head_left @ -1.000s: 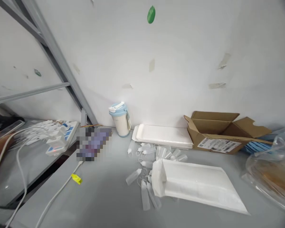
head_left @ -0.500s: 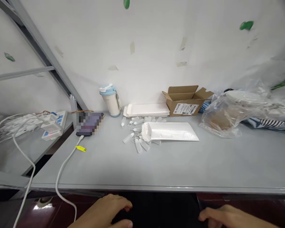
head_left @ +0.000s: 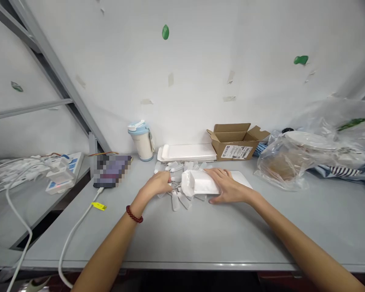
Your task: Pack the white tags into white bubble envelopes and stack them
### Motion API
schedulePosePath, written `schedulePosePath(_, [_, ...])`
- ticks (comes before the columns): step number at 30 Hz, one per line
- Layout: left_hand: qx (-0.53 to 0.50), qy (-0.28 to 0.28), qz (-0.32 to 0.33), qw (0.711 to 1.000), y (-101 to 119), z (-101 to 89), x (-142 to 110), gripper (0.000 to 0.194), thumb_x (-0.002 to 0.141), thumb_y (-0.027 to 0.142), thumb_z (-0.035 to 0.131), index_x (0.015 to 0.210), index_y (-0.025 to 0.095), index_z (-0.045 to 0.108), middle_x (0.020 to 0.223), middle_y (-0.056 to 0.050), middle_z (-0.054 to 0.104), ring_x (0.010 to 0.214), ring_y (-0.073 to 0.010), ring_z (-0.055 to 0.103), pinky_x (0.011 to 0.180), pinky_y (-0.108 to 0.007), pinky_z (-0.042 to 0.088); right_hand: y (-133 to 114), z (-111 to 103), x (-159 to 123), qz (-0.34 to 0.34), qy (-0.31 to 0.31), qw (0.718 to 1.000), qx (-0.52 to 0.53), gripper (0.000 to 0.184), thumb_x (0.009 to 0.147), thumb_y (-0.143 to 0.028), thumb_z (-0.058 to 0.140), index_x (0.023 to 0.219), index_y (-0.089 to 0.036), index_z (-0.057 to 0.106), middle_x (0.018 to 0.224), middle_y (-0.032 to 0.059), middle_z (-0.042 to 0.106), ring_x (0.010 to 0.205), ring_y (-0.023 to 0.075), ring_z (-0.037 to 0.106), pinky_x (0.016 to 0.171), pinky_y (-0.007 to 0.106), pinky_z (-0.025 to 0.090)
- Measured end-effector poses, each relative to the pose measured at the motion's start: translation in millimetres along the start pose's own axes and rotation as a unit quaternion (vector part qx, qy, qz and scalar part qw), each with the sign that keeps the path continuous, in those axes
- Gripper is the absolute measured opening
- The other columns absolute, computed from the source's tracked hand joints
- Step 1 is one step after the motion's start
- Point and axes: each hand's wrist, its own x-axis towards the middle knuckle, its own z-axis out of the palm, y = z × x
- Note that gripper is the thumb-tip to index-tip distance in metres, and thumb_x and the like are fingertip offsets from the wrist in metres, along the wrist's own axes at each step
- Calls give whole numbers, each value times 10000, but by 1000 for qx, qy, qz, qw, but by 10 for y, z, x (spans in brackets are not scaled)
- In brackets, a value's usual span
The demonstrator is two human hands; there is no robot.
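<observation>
A white padded envelope [head_left: 203, 182] lies on the grey table with its open flap to the left. My right hand [head_left: 226, 185] spans it from above, thumb at the near edge and fingers over the far side. Several small translucent white plastic pieces with thin loops [head_left: 175, 201] are spread around and partly under the envelope's left end; their exact kind is unclear. At the left of this pile my left hand [head_left: 158, 183], with a red bead bracelet [head_left: 134, 214] on the wrist, has its fingers curled closed. Whatever they pinch is hidden.
Behind the pile lies a stack of white envelopes [head_left: 190, 152], beside an open cardboard box [head_left: 235, 142]. A blue-lidded cup [head_left: 142, 140] and a phone [head_left: 113, 171] on a white cable stand left. Clear plastic bags [head_left: 282, 166] lie right; the front edge [head_left: 200, 265] is near.
Both my hands have risen from below the table's front edge onto the table. The right now grips the envelope and the left reaches into the small plastic pieces. The view has tilted up slightly.
</observation>
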Motion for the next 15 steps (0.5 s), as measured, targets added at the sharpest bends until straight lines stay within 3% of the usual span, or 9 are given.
schedulePosePath(3, [-50,-3,-17,999,-79,58,18,179,567,218,598,739,170,600,648,-10,596,605,-186,562,499,-240,355,11,-4,-82,-7,86,996,-13,816,650,-317,624,1369,-244,246,1247,125,490,1172,323,434,1023,566,200])
schedulePosePath(6, [-170,45,-50,983,-125,29,18,218,565,264,631,754,159,609,665,-5,601,583,-163,554,508,-239,374,-8,-88,-108,-42,218,975,14,738,655,-302,622,1312,-258,288,1204,114,507,1118,313,480,965,518,321])
schedulePosePath(10, [-368,129,-54,919,-56,-68,-24,323,595,375,671,811,139,622,658,12,597,460,-93,470,499,-241,394,-98,-193,-161,-112,366,921,81,727,663,-402,659,1282,-278,298,1179,104,496,1070,293,522,879,456,433])
schedulePosePath(13, [-462,177,-30,869,18,-80,-49,364,607,385,695,846,119,630,662,10,587,479,-78,464,500,-228,408,-174,-206,-218,-141,421,889,113,712,691,-469,632,1289,-316,279,1098,77,533,1056,296,540,901,498,422])
schedulePosePath(15, [-492,190,-21,849,44,-52,-45,382,593,376,720,851,109,631,654,7,578,498,-81,476,484,-220,411,-205,-197,-239,-134,439,884,95,670,723,-458,603,1283,-324,262,1062,71,546,1057,294,545,931,524,393])
